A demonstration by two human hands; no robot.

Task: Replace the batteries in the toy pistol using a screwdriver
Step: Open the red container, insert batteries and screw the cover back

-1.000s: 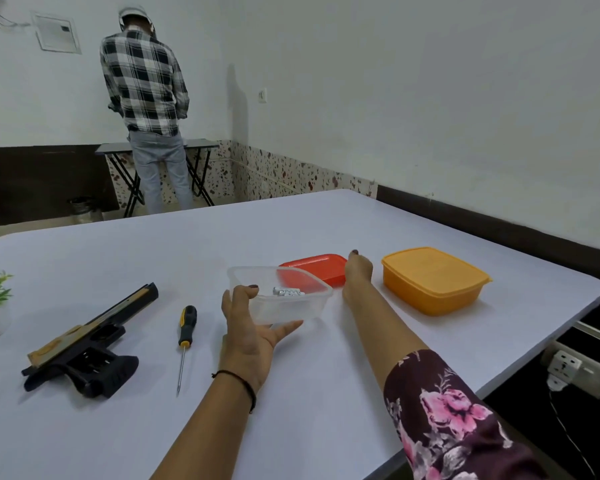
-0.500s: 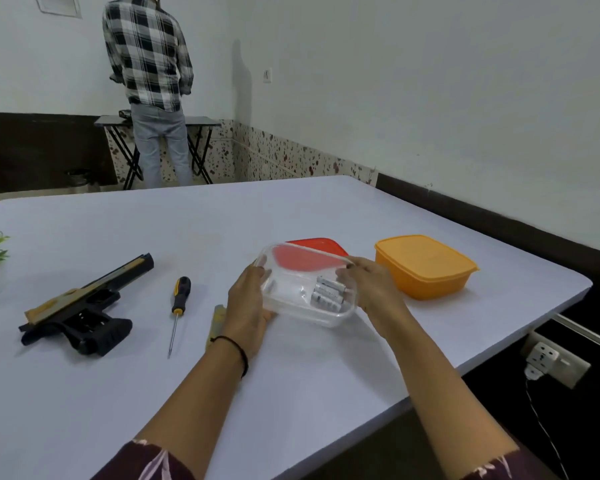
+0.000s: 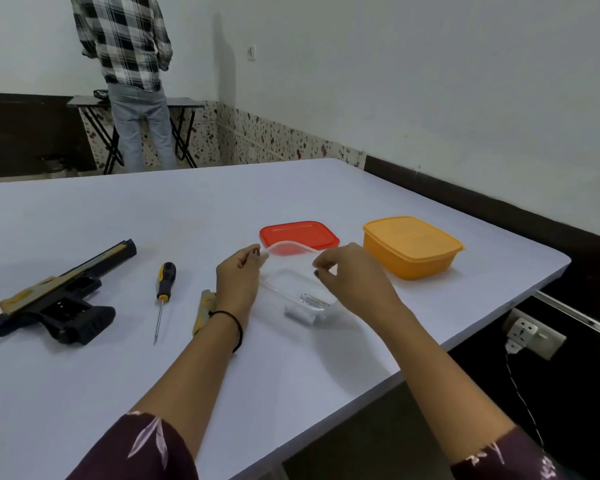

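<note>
A clear plastic container (image 3: pixel 288 271) is tilted steeply toward me, held at its rim by my left hand (image 3: pixel 238 282) and my right hand (image 3: pixel 350 278). Batteries (image 3: pixel 300 311) lie at its low near edge, spilling onto the white table (image 3: pixel 84 393). The black and tan toy pistol (image 3: pixel 59 299) lies at the left with its grip compartment open. A screwdriver (image 3: pixel 163 296) with a black and yellow handle lies between the pistol and my left hand. A tan cover piece (image 3: pixel 203 310) lies by my left wrist.
A red lid (image 3: pixel 298 233) lies behind the clear container. A closed orange box (image 3: pixel 411 245) stands to the right, near the table's right edge. A person in a checked shirt stands at a small table (image 3: pixel 136 102) across the room. A wall socket (image 3: pixel 530 336) is low right.
Both hands took the clear container from the table, lifted it and tipped it toward me. The batteries slid to its low edge and onto the table.
</note>
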